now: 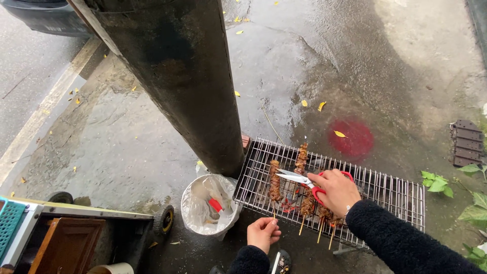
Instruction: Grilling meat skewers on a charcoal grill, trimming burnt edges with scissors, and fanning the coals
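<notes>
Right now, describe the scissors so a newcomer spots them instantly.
Find the wire grill rack right of the dark pole. Above its meat skewers, the right hand holds the scissors: red handles, silver blades pointing left, the only metal tool there.

Outdoor roadside spot: wet pavement (pixel 314 61), pole (pixel 187 81), skewer grill (pixel 385 193).

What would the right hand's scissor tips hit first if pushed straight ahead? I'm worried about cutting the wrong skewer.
Probably the leftmost meat skewer: the scissors in the right hand point left at it over the wire grill. Height above it is unclear.
</notes>
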